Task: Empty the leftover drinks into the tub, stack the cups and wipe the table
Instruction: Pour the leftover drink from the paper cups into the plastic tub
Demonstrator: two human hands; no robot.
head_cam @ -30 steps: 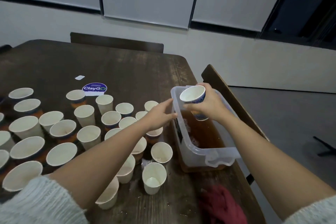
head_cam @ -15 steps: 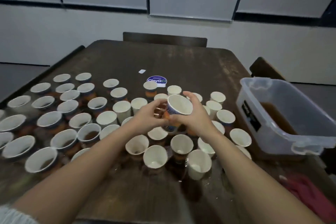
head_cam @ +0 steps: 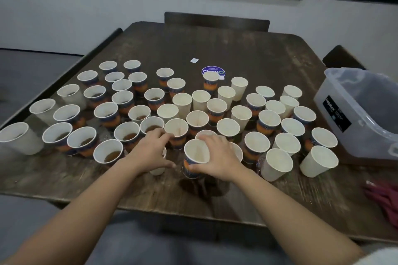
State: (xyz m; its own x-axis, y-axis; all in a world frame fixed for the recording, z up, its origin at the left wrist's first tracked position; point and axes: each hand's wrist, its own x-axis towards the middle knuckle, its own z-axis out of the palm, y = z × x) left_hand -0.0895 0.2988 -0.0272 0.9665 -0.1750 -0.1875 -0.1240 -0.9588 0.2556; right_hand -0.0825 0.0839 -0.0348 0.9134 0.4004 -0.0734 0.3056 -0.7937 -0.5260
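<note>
Two hands work apart: the right hand grips an empty cup, so set it gently, while the left hand reaches with bent fingers for a small cup.

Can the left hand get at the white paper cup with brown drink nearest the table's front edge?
Probably yes. That white paper cup with brown drink stands just left of the left hand, at the cluster's front with bare dark wooden table before it; only neighbouring cups behind crowd it.

dark brown wood-grain bench. paper cups cream inside, some banded navy and orange outside, others plain white. translucent grey tub with a black label. crumpled dark red cloth. round blue sticker.
</note>
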